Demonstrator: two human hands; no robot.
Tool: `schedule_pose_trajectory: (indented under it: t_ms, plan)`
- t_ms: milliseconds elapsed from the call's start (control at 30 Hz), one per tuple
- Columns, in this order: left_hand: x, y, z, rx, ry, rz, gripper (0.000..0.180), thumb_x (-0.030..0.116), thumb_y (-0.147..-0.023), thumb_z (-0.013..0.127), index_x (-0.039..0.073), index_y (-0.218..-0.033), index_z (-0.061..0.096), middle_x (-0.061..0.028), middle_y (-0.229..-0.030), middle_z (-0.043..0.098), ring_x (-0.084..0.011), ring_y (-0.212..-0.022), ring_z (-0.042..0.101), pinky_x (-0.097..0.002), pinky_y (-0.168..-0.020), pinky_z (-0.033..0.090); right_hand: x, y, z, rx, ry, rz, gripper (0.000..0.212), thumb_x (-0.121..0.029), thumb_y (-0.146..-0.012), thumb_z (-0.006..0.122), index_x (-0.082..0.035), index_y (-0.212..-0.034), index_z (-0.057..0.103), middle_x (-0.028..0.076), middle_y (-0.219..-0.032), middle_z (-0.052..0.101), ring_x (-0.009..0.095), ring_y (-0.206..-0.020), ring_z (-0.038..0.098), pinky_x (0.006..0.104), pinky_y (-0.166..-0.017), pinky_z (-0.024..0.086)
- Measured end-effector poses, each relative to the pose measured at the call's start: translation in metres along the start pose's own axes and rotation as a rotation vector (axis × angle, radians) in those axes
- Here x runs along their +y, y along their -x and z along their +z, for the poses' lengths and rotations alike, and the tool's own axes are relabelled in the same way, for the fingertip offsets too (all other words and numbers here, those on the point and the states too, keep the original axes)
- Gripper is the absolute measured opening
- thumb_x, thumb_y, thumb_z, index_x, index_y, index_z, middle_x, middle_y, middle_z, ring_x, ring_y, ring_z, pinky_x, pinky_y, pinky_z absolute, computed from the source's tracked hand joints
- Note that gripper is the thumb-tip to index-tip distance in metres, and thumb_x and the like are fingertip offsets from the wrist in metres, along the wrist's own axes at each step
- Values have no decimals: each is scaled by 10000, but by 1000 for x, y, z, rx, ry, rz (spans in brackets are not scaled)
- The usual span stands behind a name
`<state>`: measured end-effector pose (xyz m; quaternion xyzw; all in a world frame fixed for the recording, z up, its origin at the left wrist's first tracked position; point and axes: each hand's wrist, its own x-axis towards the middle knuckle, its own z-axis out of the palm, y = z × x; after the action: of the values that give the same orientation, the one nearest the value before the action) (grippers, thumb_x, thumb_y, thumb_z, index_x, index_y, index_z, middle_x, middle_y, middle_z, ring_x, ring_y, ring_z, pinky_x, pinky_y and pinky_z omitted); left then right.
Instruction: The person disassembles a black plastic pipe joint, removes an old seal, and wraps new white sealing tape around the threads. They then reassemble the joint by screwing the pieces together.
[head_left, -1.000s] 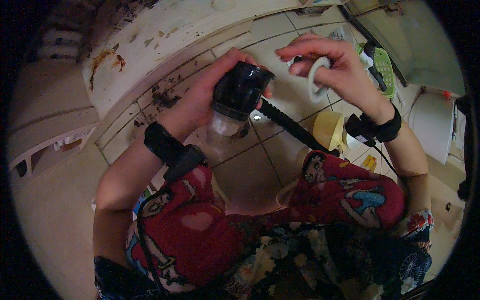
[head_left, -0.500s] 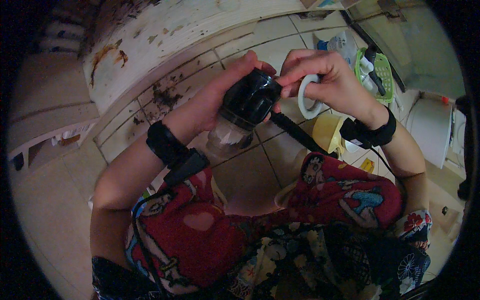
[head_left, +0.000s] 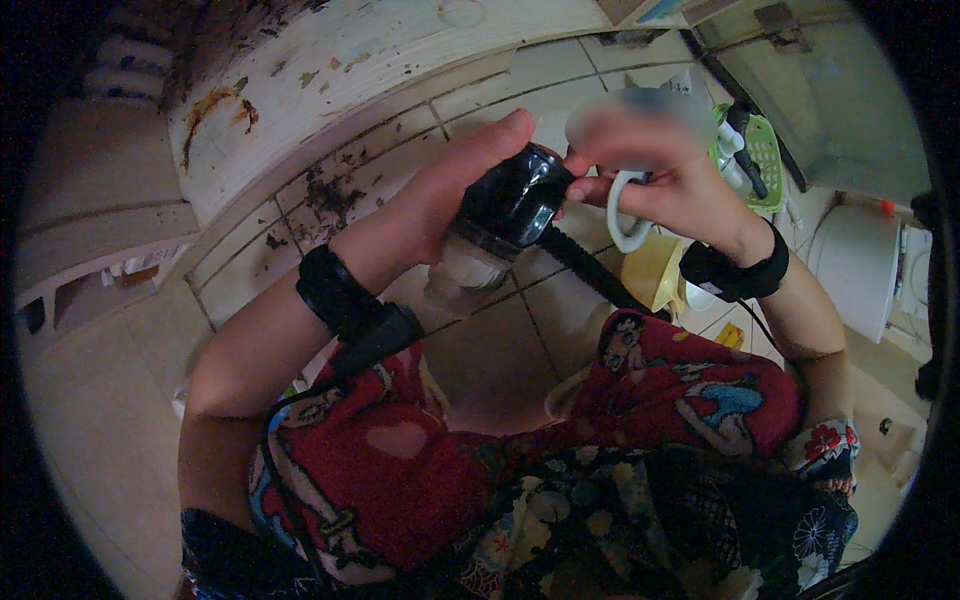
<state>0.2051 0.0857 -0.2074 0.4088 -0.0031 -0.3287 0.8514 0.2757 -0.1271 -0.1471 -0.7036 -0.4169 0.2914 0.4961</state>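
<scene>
My left hand [head_left: 455,180] grips a shiny black rounded housing with a clear cup [head_left: 515,200], its thumb stretched along the upper side. The cup end points down toward my lap. A white ring [head_left: 625,232] hangs from my right hand [head_left: 670,180], held between thumb and fingers. That thumb and a fingertip reach the right edge of the black housing. The upper part of the right hand is blurred, so some fingers are hidden. Behind the housing a black ribbed tube [head_left: 590,268] slants down to the right; whether it joins the housing I cannot tell.
To the right stand a yellow container [head_left: 650,272] and a green basket [head_left: 765,165] holding black and white items. A white bucket-like vessel [head_left: 855,260] is at far right. Dark debris [head_left: 335,195] lies on the tiles near a stained white ledge [head_left: 330,75].
The black housing has tilted and shifted slightly right and down in my left hand. The white ring has moved a little right and lower with my right hand.
</scene>
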Motion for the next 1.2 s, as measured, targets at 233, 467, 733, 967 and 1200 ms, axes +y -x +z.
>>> schedule_pose_trajectory:
  t_ms: [233, 467, 733, 967, 1200]
  plan:
    - [1, -3, 5, 206, -291, 27, 377, 457, -972, 470, 101, -1023, 586, -15, -876, 616, -78, -736, 585, -227, -617, 467, -6, 4, 4, 58, -107, 170, 294, 50, -785, 541, 27, -1061, 642, 79, -991, 667, 148, -920, 671, 263, -847, 512]
    - [1, -1, 9, 323, -483, 171, 306, 369, -920, 626, 73, -973, 570, -16, -905, 611, -78, -817, 562, -243, -725, 459, -11, 2, 8, 92, -178, 280, 260, 64, -788, 528, 3, -1026, 612, 68, -958, 690, 126, -907, 666, 236, -786, 518]
    - [2, -7, 14, 424, -867, 360, 384, 347, -852, 727, 38, -992, 546, -38, -949, 601, -110, -901, 556, -265, -823, 451, -8, 4, 12, 171, -218, 291, 169, 43, -823, 562, -23, -974, 599, 17, -889, 652, 86, -804, 634, 204, -634, 477]
    - [10, 1, 15, 219, -599, 341, 431, 297, -904, 656, 47, -1210, 484, -74, -1100, 582, -138, -1010, 564, -282, -914, 451, 13, 7, 8, 306, -39, -16, 144, -14, -828, 674, -27, -948, 596, -3, -861, 503, 86, -748, 528, 244, -654, 426]
    - [17, -3, 13, 190, -546, 277, 367, 265, -1031, 357, 32, -1298, 454, -82, -1246, 549, -165, -1167, 533, -303, -996, 425, 12, 16, 5, 284, 194, -107, 142, -19, -823, 671, -21, -942, 593, 62, -869, 528, 174, -793, 550, 284, -665, 425]
